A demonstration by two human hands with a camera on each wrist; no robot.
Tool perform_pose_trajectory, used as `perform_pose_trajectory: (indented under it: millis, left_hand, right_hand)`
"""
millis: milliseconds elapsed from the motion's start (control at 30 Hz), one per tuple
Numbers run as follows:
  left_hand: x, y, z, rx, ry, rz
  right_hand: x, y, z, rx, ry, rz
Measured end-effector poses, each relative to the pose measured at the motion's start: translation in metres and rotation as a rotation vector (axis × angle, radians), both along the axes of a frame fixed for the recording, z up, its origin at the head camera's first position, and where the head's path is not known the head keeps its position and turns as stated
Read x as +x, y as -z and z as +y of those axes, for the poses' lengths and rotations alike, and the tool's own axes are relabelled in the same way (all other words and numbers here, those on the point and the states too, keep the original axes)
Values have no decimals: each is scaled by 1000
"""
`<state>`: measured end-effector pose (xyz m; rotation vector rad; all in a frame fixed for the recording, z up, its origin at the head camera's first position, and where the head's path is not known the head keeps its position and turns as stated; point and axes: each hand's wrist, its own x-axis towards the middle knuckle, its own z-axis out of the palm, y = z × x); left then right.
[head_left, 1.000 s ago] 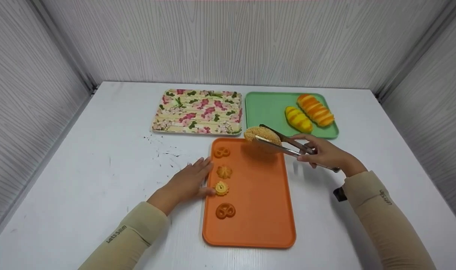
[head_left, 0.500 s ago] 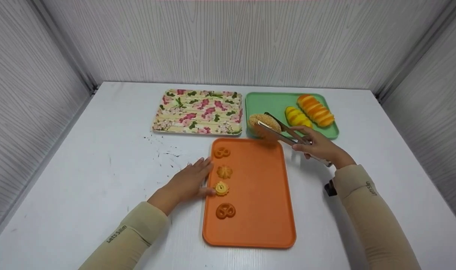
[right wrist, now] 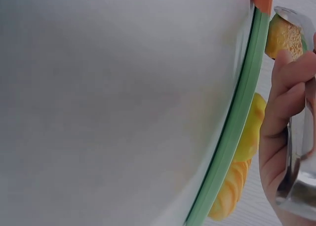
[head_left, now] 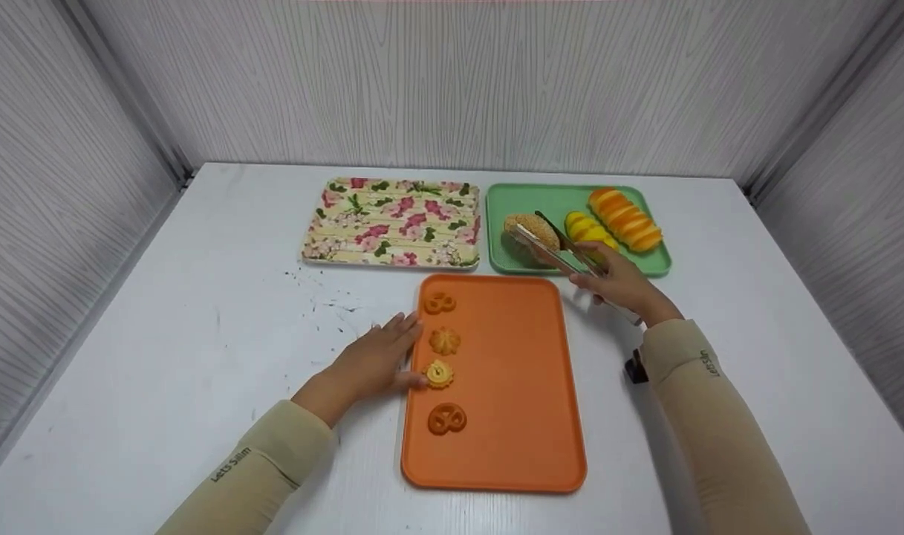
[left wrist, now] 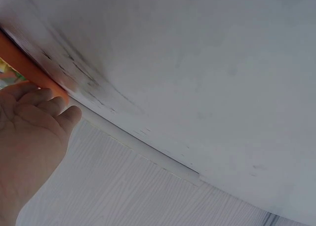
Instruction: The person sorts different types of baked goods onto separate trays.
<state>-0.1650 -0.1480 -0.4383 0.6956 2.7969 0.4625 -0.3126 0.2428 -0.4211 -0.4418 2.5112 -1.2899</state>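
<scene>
My right hand (head_left: 616,281) grips metal tongs (head_left: 548,251), whose tips are on either side of a seeded bun (head_left: 535,232) over the left part of the green tray (head_left: 518,195). The right wrist view also shows the tongs (right wrist: 302,186) in the fingers and the bun (right wrist: 284,37) at their far end. On the left edge of the orange tray (head_left: 507,371) rests my left hand (head_left: 374,359), fingers fairly straight, thumb near a round yellow cookie (head_left: 438,374). In the left wrist view that hand (left wrist: 34,132) touches the tray's rim (left wrist: 29,70).
Yellow bread (head_left: 590,232) and an orange striped loaf (head_left: 625,218) lie on the green tray's right side. A floral tray (head_left: 392,223) stands beside it. Two pretzel cookies, upper (head_left: 440,303) and lower (head_left: 447,419), and a flower-shaped cookie (head_left: 444,341) line the orange tray's left side.
The right hand has moved forward and slightly left with the tongs, carrying the bun from above the orange tray to over the green tray. The left hand has stayed in place.
</scene>
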Motion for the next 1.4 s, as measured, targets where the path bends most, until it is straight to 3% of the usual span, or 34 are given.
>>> perform_pose_trajectory:
  millis: [667,1067,1400]
  left_hand:
    - [-1,1,0,-20,-4,18]
    - [-1,2,1,-16,-27,-1]
    - [1,-1,0,2,-18,-8]
  right_hand:
    - [0,0,-2,83,37,32]
    - [-3,2,-2,37,52,-35]
    - [-1,-5,2,28,74,19]
